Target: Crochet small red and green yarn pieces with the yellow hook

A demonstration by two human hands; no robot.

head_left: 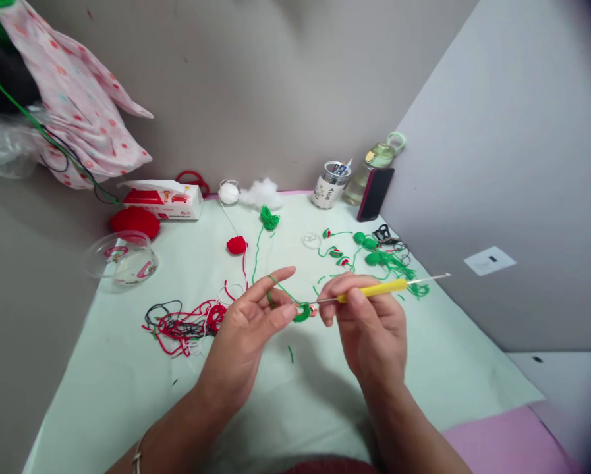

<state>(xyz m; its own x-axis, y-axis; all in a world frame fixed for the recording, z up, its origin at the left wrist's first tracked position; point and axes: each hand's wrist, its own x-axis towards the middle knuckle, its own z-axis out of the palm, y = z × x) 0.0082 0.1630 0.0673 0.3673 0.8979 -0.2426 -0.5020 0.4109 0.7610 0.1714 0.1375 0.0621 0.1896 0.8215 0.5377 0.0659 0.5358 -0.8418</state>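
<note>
Between thumb and fingers, my left hand (248,322) pinches a small ring of green crochet work (302,313). A green strand (257,253) loops over its raised index finger and runs back to a green yarn bundle (269,218). My right hand (374,326) is closed around the yellow handle of a double-ended crochet hook (374,289). One metal tip of the hook meets the green piece; the other points out to the right. A small orange-pink bit (313,310) shows at the work's right edge, too small to name.
Tangled red, black and white yarn (186,326) lies left of my hands, near a clear plastic bowl (122,257). Behind are a tissue box (161,201), red ball (236,245), white stuffing (262,194), pen holder (329,187), bottle (367,174) and phone (375,194). Small green pieces (373,259) lie right.
</note>
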